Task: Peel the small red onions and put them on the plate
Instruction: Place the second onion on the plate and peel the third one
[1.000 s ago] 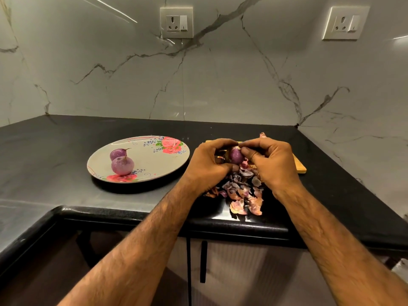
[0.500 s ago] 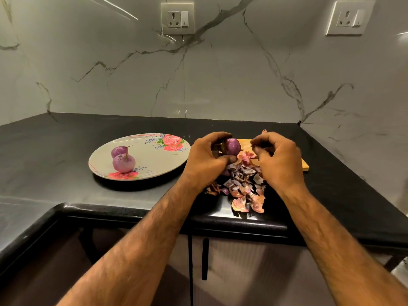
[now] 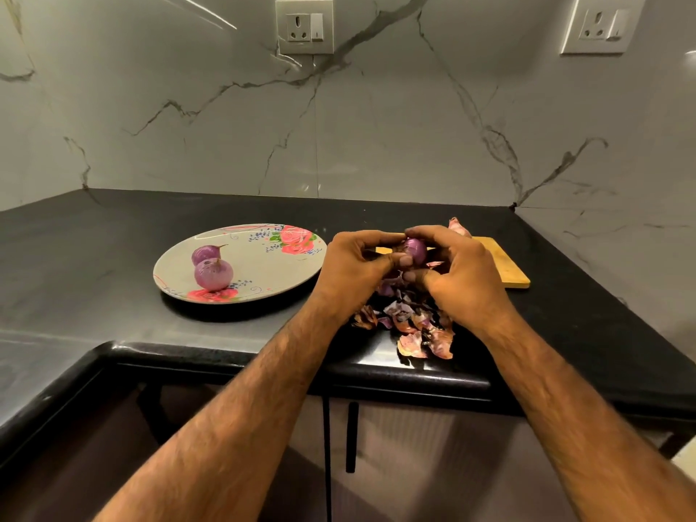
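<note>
A small red onion (image 3: 415,249) is held just above the counter between both hands. My left hand (image 3: 356,271) grips it from the left with thumb and curled fingers. My right hand (image 3: 457,275) pinches it from the right and from above. On the floral plate (image 3: 263,265) to the left lie two peeled purple onions (image 3: 212,275), touching each other. A heap of onion peels (image 3: 412,325) covers the counter below my hands, reaching the front edge.
A wooden cutting board (image 3: 501,263) lies behind my hands, partly hidden, with a loose peel (image 3: 457,226) at its far edge. The black counter (image 3: 113,239) meets marble walls in the back right corner. Cabinet doors with a black handle (image 3: 352,437) stand below.
Half a second ago my right hand was apart from the onion, to its right. It has come back left and now pinches the onion again, together with my left hand.
</note>
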